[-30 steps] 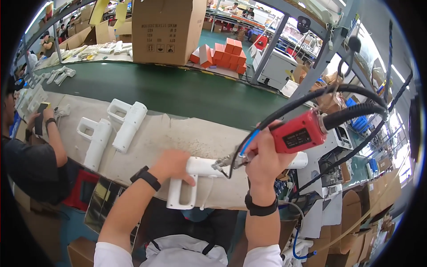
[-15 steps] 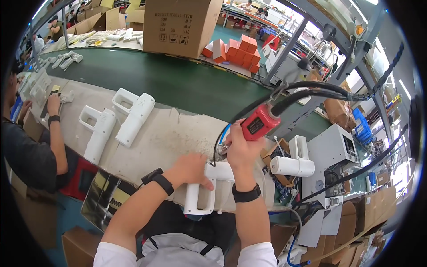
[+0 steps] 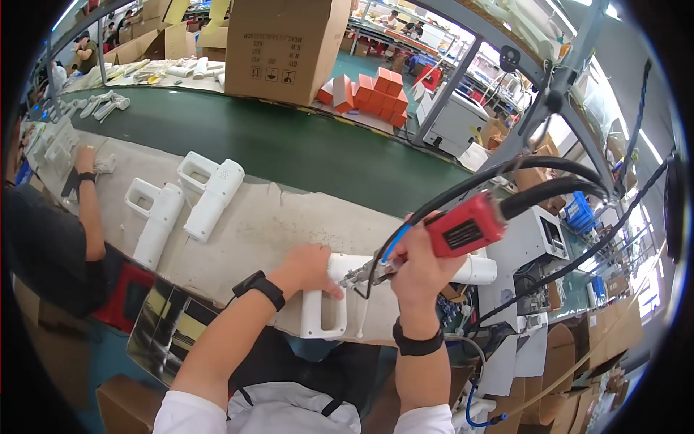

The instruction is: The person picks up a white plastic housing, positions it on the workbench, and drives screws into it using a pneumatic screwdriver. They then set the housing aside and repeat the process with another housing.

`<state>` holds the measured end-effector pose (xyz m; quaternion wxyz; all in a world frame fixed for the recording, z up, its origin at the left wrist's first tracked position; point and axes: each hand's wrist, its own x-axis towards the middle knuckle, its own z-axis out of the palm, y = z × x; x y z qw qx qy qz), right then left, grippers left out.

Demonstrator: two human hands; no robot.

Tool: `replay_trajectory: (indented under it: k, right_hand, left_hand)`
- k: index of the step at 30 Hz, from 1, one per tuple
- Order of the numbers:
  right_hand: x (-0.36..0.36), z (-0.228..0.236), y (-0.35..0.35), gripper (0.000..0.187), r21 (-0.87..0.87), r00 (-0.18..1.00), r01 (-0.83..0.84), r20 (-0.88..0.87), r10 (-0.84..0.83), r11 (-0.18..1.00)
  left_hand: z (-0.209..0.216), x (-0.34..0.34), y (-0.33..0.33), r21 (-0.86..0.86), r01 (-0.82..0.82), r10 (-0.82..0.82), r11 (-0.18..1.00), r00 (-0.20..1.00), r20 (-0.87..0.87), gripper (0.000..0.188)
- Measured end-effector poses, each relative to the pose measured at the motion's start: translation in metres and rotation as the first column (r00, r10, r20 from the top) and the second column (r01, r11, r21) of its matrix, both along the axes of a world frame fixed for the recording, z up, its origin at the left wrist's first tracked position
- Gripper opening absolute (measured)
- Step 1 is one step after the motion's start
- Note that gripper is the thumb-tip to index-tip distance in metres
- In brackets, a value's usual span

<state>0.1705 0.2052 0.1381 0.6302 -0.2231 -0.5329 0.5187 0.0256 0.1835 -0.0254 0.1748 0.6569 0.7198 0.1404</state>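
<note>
A white plastic pistol-shaped housing with a looped handle (image 3: 311, 315) lies on the bench edge before me. My left hand (image 3: 307, 269) grips it where the handle meets the barrel, the thumb along the loop. My right hand (image 3: 418, 273) is wrapped round a red power screwdriver (image 3: 466, 226) with a black cable and thin hose. The screwdriver leans over, its silver nose (image 3: 369, 273) pointing left at the housing near my left thumb. Whether the tip touches the plastic I cannot tell. The right hand and tool partly hide the barrel.
Two similar white housings (image 3: 215, 199) (image 3: 160, 224) lie to the left on the covered bench (image 3: 249, 217). Another one (image 3: 477, 270) rests at the right. A co-worker's arm (image 3: 90, 210) reaches in at far left. Beyond runs a green conveyor belt (image 3: 289, 145) with a large carton (image 3: 282, 50) behind.
The screwdriver has swung from nearly upright to a slant, its nose now toward the housing. My right hand moved right and down; my left hand stays on the housing. The view shifted slightly.
</note>
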Motion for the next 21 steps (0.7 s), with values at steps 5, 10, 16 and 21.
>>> replay_trajectory:
  k: [5,10,16,21]
  right_hand:
    - [-0.023,-0.042,0.010,0.013,-0.006,0.997,-0.026,0.078,0.026,1.000]
    - [-0.027,-0.098,0.033,0.025,0.071,0.994,0.063,0.089,-0.069,0.996]
    - [-0.001,-0.079,0.026,0.022,0.084,0.996,0.087,-0.006,-0.087,0.993]
    - [0.016,-0.009,0.020,0.014,0.104,0.997,-0.009,-0.070,0.017,0.995]
  left_hand:
    - [-0.004,-0.008,-0.006,0.042,-0.042,0.043,0.998,0.999,-0.008,0.078]
    - [-0.015,-0.010,-0.017,0.249,-0.075,0.052,0.966,0.994,0.097,0.067]
    - [-0.005,-0.018,-0.053,-0.038,-0.220,0.220,0.975,0.921,0.322,0.080]
    - [-0.009,-0.016,-0.060,-0.014,-0.163,0.157,0.987,0.924,0.347,0.084]
